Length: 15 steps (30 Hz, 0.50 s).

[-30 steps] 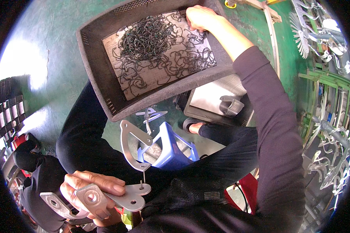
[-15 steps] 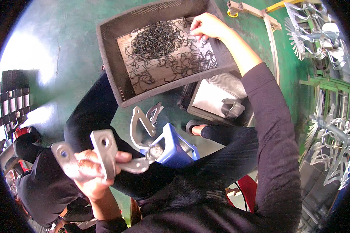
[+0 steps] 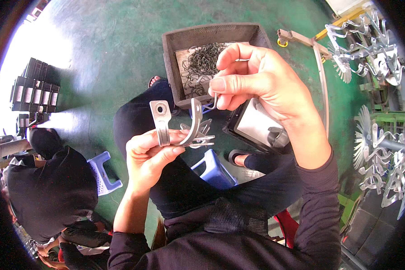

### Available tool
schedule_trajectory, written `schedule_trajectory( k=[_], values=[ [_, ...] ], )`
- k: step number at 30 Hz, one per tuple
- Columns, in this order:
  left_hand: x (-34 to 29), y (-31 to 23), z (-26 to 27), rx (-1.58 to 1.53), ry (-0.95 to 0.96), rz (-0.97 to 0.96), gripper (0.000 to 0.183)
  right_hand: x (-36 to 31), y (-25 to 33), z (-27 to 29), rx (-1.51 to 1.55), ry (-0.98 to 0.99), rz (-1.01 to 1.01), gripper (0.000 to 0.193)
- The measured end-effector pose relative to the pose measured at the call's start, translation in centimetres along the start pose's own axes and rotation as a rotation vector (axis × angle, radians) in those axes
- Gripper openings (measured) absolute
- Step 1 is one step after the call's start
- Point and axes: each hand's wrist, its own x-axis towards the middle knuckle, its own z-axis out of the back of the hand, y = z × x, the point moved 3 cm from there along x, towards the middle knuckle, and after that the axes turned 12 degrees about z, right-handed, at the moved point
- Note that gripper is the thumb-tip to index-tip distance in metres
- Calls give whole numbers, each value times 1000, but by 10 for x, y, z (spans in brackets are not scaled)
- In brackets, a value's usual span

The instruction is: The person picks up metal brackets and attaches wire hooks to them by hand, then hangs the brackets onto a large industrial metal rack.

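In the middle, my left hand [image 3: 144, 164] is closed on a grey metal bracket [image 3: 162, 119] with curved arms and a round hole in one flat end. More flat metal ends stick out past the fingertips, and I cannot tell whether they belong to the same piece. My right hand [image 3: 270, 85], raised just right of the bracket, pinches a thin bent wire hook [image 3: 215, 100]. The hook hangs close to the bracket's upright arm, and I cannot tell whether they touch. Behind my right hand lies a dark crate [image 3: 170, 58] with a pile of black wire hooks [image 3: 202, 60] in it.
A blue stool [image 3: 218, 173] stands between my legs, beside a black bin [image 3: 238, 130] with white sheets. Metal parts hang on racks [image 3: 382, 139] at the right. A co-worker [image 3: 54, 189] bends over at the left, near another blue stool [image 3: 105, 173] and stacked black crates [image 3: 35, 92].
My right hand has left the crate and come toward me with a wire hook. The left hand has moved up and right with the bracket. The whole view has shifted.
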Motion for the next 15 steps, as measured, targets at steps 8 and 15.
schedule_trajectory(
  k=[8, 15],
  values=[
    [-4, -12, -12, 319, 66, -136, 20, -15, -9, -7, 68, -71, -28, 20],
    [-12, -19, -9, 268, 132, -171, 25, -53, -6, -27, -15, -214, 414, 20]
  ],
)
